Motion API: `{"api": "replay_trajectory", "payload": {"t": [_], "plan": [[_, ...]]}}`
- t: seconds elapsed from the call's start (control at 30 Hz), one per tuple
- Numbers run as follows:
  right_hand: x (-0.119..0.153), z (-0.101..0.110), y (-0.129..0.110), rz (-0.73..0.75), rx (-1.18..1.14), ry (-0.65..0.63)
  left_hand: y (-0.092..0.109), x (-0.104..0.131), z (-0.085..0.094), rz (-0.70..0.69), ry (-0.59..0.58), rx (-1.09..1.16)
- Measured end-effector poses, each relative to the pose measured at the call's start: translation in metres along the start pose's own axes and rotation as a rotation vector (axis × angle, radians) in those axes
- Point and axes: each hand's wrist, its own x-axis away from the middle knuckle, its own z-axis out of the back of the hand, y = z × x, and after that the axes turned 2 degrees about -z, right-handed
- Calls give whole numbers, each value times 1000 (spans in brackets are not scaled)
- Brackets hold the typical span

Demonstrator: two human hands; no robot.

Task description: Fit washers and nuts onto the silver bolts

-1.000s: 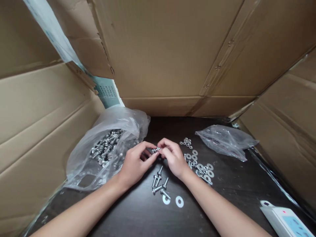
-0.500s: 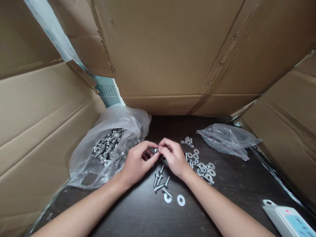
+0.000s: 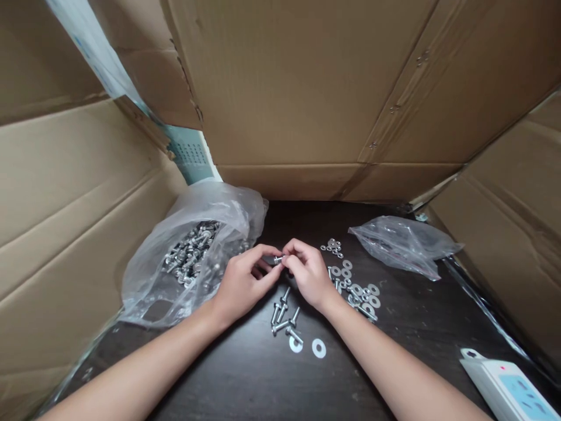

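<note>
Between the fingertips of both hands is a small shiny bolt (image 3: 277,259), partly hidden by the fingers. My left hand (image 3: 246,282) pinches it from the left with thumb and forefinger. From the other side my right hand (image 3: 308,273) grips it the same way, fingers curled in. Below the hands lie several bolts (image 3: 280,310) with hardware on their shanks. Two large flat washers (image 3: 319,348) rest just in front of these, one partly under a bolt. To the right of my right hand is a loose spread of washers and bolts (image 3: 359,295), with small nuts (image 3: 333,247) behind it.
A clear plastic bag (image 3: 149,280) full of bolts lies open at the left. Another clear bag (image 3: 405,242) lies flat at the back right. A white power strip (image 3: 504,380) sits at the front right. Cardboard walls (image 3: 298,88) enclose the dark table (image 3: 245,374).
The view has shifted slightly, so the table things appear a little higher. Both hands keep their pinch, and more of the bolt shows between the fingertips.
</note>
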Motion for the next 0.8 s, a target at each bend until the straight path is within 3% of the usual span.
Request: {"api": "replay_trajectory", "payload": {"t": [0.37,0.8], "plan": [[1,-1,1,16,4,52,1,-1,-1,36,-6,-12],[0,0,3,6,-98,26,-3,-1,-1,45,15,6]]}}
